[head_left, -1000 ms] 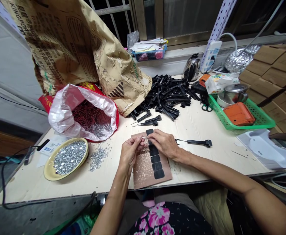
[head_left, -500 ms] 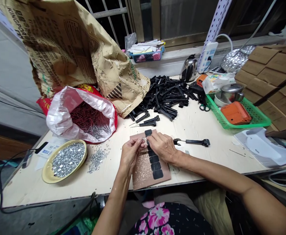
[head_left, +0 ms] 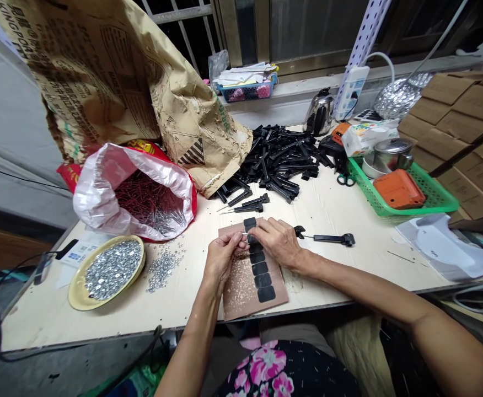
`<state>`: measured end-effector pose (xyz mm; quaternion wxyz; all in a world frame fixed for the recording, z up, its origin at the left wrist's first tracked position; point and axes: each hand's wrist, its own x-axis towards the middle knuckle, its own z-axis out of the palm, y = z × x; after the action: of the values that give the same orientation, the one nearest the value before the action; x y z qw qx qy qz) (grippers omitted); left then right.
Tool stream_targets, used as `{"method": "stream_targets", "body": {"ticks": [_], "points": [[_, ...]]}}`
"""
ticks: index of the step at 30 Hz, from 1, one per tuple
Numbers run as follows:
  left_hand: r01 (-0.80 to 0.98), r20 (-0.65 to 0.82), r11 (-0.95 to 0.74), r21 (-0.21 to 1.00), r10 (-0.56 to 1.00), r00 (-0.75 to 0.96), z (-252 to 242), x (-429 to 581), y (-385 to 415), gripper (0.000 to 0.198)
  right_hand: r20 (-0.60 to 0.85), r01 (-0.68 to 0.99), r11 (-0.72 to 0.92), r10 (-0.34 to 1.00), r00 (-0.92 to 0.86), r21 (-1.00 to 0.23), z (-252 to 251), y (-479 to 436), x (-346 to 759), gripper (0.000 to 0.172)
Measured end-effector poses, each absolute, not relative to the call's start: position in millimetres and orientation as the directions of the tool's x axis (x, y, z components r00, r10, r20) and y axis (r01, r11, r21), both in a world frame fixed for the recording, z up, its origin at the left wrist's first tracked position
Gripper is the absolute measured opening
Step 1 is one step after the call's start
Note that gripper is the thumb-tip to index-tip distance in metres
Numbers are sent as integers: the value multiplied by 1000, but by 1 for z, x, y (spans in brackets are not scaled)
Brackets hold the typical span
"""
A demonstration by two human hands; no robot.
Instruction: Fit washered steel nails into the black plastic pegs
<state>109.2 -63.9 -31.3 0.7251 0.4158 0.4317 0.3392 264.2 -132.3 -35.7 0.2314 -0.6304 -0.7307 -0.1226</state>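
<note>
My left hand (head_left: 224,258) is closed in a pinch around a thin metal pin (head_left: 245,234), over a brown board (head_left: 239,284). Close beside it, my right hand (head_left: 278,242) has its fingers curled around a black plastic part (head_left: 299,231), whose forked end sticks out past the hand. Most of that part is hidden by the fingers. A row of black square pads (head_left: 260,268) runs down the board beneath both hands. To the right lies another black part with a pin (head_left: 333,239). Whether a washer is between my left fingertips, I cannot make out.
A yellow bowl of metal washers (head_left: 111,270) and loose washers (head_left: 162,267) are at left. Behind them stands a bag of screws (head_left: 153,201). Black parts (head_left: 280,160) are heaped at the back. A green basket (head_left: 435,207) stands right, near stacked cartons (head_left: 468,127).
The forked end of the black part beside my right hand has shifted slightly upward in view. Both hands stay nearly in place, still pinched together over the board.
</note>
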Motion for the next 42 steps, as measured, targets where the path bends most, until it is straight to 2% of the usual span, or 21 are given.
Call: {"method": "stream_targets", "body": {"ticks": [3, 8, 11, 16, 21, 25, 32, 37, 40, 42], "points": [[-117, -299, 368, 923, 873, 385, -33, 109, -64, 29, 493, 973, 176, 867, -81, -149, -36, -132, 264, 18], [-118, -181, 239, 964, 912, 370, -32, 111, -65, 27, 326, 868, 127, 944, 42, -480, -29, -132, 264, 24], [-125, -194, 257, 958, 906, 376, -30, 114, -65, 29, 287, 809, 117, 956, 66, -576, -26, -131, 264, 21], [-131, -214, 278, 952, 905, 367, -30, 116, -65, 28, 333, 868, 136, 942, 36, -478, -30, -130, 263, 26], [-149, -258, 332, 932, 891, 373, -32, 115, -64, 28, 387, 877, 179, 922, 9, -447, -33, -127, 263, 25], [-128, -285, 360, 924, 872, 398, -33, 112, -62, 28, 431, 927, 213, 900, -63, -308, -35, -124, 265, 29], [-90, -367, 450, 888, 813, 452, -34, 107, -57, 31, 370, 877, 247, 925, -87, -413, -32, -126, 269, 23], [-71, -397, 476, 876, 798, 454, -34, 106, -54, 34, 384, 900, 226, 921, -72, -372, -36, -127, 267, 30], [-41, -415, 483, 874, 788, 455, -33, 104, -51, 34, 383, 894, 220, 922, -59, -391, -38, -127, 265, 27], [2, -450, 509, 861, 760, 468, -33, 103, -50, 33, 414, 908, 248, 906, -94, -338, -40, -127, 265, 25]]}}
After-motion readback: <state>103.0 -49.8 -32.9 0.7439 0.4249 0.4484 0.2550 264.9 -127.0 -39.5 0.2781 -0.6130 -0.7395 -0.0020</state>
